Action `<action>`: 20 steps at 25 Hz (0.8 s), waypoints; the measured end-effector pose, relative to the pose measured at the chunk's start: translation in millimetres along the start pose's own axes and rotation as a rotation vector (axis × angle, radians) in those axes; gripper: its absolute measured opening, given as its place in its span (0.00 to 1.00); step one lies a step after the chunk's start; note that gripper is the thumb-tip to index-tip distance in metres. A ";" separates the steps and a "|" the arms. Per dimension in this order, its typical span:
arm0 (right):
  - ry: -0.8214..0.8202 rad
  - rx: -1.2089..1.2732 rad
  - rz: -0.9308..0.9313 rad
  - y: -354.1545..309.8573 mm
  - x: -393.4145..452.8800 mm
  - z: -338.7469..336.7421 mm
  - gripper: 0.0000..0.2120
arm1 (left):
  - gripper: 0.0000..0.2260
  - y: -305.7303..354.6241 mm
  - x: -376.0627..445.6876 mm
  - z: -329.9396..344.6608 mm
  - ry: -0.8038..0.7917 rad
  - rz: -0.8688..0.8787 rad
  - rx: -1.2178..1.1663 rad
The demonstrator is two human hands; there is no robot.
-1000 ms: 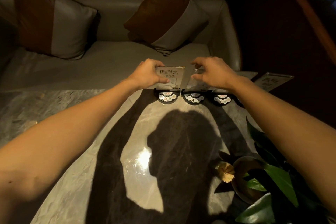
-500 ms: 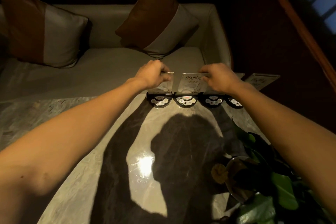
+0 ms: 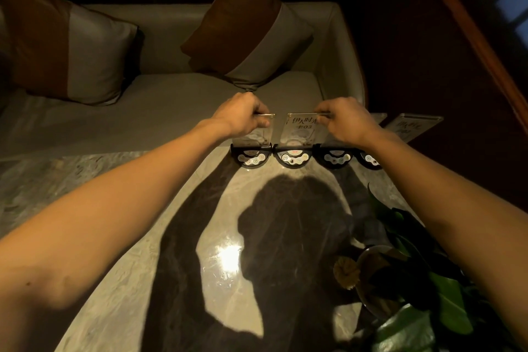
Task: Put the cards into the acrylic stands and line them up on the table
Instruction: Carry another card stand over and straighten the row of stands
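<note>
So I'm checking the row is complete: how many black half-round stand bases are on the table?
4, side by side along the far table edge: first base under the left hand, second, third under the right hand, fourth partly hidden.

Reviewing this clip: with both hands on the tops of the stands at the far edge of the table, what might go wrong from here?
1. The row of acrylic stands sits right at the table's far edge; a forward push by the left hand or right hand might tip one onto the sofa.
2. The black bases stand nearly touching, so shifting one may nudge its neighbour out of line.
3. The right forearm passes just above the plant and could brush its leaves.
</note>
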State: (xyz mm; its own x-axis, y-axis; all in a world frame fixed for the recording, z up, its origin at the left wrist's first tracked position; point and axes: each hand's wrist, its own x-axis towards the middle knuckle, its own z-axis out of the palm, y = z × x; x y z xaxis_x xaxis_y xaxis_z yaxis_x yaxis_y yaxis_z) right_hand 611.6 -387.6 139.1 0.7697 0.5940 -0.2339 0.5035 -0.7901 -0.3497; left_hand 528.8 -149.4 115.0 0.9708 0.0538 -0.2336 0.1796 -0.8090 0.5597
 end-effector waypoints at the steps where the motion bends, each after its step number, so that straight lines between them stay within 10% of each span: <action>1: -0.002 0.007 0.005 0.5 -0.8 0.2 0.13 | 0.05 1.3 0.4 -0.7 -0.012 0.010 0.011; 11: -0.033 0.018 0.026 2.3 -7.4 -3.8 0.22 | 0.08 -0.5 2.0 -3.7 -0.034 0.003 0.083; 20: 0.163 0.104 0.079 55.1 -38.7 -49.7 0.23 | 0.35 38.5 13.9 -2.2 -0.074 0.075 0.134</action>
State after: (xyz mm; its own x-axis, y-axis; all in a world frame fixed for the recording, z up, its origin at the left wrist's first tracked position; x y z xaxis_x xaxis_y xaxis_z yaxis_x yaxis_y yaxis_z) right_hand 629.1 -461.6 174.0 0.8627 0.4920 -0.1167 0.4028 -0.8082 -0.4297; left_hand 549.6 -178.4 135.1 0.9654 -0.0486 -0.2564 0.0799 -0.8801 0.4680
